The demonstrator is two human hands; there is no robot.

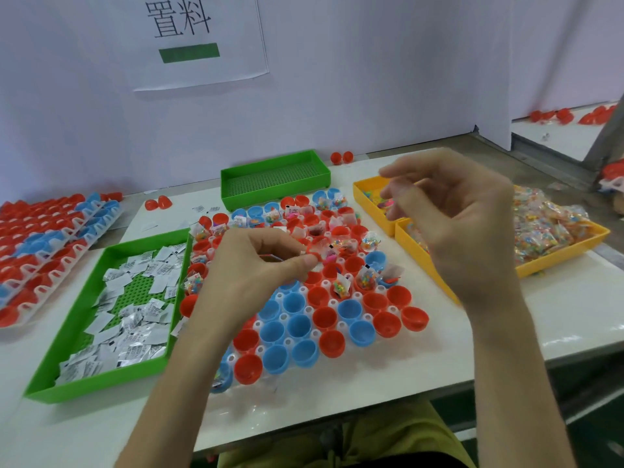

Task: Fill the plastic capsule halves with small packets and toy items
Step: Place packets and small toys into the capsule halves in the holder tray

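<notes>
While poised above the capsules (324,319), pinching a small red piece (315,255) with left hand (256,268); holding right hand (466,224) raised right of capsules, fingers loosely bent, seemingly empty.

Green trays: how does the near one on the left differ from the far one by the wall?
The near green tray holds white packets; the far green tray shows only bare perforated floor. The near one runs lengthwise toward the person, the far one across. Both are green, rectangular and shallow, with perforated floors.
</notes>
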